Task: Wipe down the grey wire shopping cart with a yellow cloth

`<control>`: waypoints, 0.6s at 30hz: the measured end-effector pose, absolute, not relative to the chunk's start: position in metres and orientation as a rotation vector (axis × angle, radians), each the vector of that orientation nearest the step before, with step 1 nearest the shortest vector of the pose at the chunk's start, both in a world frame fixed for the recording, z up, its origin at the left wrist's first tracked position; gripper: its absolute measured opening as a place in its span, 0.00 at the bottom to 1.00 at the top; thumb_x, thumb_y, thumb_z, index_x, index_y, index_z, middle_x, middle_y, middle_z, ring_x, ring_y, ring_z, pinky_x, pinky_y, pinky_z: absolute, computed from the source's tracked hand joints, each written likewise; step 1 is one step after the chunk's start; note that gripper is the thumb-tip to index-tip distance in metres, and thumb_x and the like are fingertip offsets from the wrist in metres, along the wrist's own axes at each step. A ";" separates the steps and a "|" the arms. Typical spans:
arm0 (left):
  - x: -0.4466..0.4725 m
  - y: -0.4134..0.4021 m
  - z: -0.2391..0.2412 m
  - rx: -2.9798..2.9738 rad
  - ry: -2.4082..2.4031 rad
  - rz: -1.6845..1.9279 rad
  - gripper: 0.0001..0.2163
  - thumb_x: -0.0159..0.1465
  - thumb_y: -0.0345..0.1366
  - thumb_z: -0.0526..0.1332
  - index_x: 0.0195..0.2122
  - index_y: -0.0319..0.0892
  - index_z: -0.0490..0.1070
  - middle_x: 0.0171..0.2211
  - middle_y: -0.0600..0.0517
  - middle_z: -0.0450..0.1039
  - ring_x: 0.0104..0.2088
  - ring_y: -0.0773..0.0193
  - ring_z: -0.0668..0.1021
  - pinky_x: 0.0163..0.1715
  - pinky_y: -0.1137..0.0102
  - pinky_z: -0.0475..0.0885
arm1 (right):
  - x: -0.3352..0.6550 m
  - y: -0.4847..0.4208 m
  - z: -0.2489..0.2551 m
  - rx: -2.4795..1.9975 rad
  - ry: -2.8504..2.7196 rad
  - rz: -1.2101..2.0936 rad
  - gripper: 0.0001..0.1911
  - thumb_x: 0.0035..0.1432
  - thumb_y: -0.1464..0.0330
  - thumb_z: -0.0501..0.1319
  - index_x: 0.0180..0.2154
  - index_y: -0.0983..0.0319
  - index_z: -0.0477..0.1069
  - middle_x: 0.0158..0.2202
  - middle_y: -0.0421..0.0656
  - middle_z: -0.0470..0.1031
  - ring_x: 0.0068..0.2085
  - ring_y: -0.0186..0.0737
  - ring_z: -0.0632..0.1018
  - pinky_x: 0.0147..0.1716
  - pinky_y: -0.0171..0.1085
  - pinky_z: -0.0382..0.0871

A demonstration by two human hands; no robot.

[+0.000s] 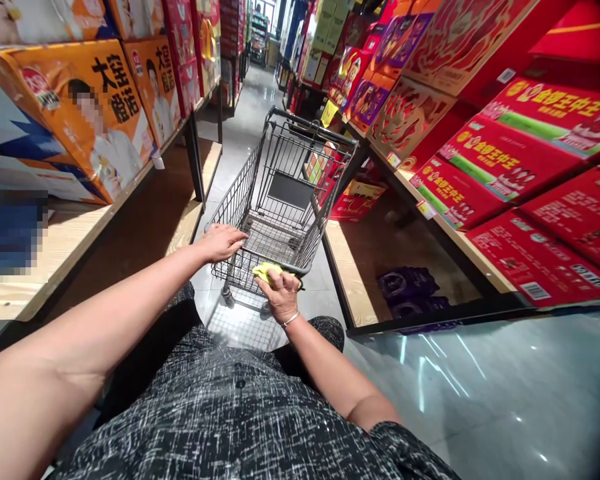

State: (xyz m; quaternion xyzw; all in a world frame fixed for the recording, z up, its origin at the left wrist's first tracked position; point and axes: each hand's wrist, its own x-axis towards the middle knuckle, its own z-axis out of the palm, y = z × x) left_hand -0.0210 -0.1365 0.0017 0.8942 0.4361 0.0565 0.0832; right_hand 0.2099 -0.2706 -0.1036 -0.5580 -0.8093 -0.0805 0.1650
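Note:
A black wire shopping cart [290, 192] stands in front of me with its basket showing bare wire. Its handle is at the far end and the lower end faces me. My left hand [224, 243] lies over the near left corner of the rim, its fingers curled on the bar. At the near right part of the same rim, my right hand [281, 293] grips a bunched yellow cloth [267, 269] and presses it to the bar. The fingertips of that hand are partly hidden behind the cloth.
Wooden shelves with orange cartons [75, 113] line the left side. Red boxes [510, 157] fill the slanted shelf on the right, with dark purple packs [410, 290] below. A narrow tiled aisle [265, 87] runs ahead past the cart.

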 end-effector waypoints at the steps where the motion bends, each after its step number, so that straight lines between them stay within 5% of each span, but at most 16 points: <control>1: -0.017 -0.142 0.001 2.664 1.305 0.203 0.21 0.68 0.44 0.47 0.57 0.48 0.69 0.52 0.48 0.75 0.54 0.52 0.72 0.54 0.56 0.59 | 0.207 -0.274 -0.116 -1.611 -2.367 -0.179 0.15 0.67 0.64 0.56 0.52 0.41 0.73 0.59 0.39 0.69 0.53 0.46 0.64 0.49 0.48 0.56; 6: -0.005 -0.160 -0.006 2.662 1.135 0.334 0.18 0.67 0.47 0.51 0.54 0.49 0.71 0.49 0.50 0.76 0.53 0.56 0.73 0.59 0.57 0.53 | 0.193 -0.291 -0.143 -1.610 -2.563 -0.036 0.11 0.64 0.69 0.59 0.39 0.47 0.79 0.50 0.38 0.74 0.48 0.44 0.67 0.45 0.44 0.57; 12: -0.013 -0.150 -0.016 2.612 1.108 0.411 0.19 0.67 0.48 0.48 0.50 0.49 0.73 0.48 0.50 0.77 0.53 0.54 0.72 0.58 0.54 0.51 | 0.184 -0.268 -0.040 -1.478 -2.314 -0.243 0.21 0.68 0.66 0.54 0.56 0.35 0.68 0.61 0.35 0.63 0.56 0.48 0.61 0.51 0.47 0.55; 18: -0.024 -0.139 -0.017 2.562 1.096 0.440 0.21 0.69 0.51 0.45 0.42 0.48 0.75 0.43 0.53 0.78 0.49 0.58 0.74 0.56 0.57 0.52 | 0.216 -0.260 0.019 -1.668 -2.373 -0.178 0.22 0.62 0.74 0.57 0.48 0.40 0.75 0.60 0.37 0.64 0.53 0.51 0.60 0.47 0.50 0.56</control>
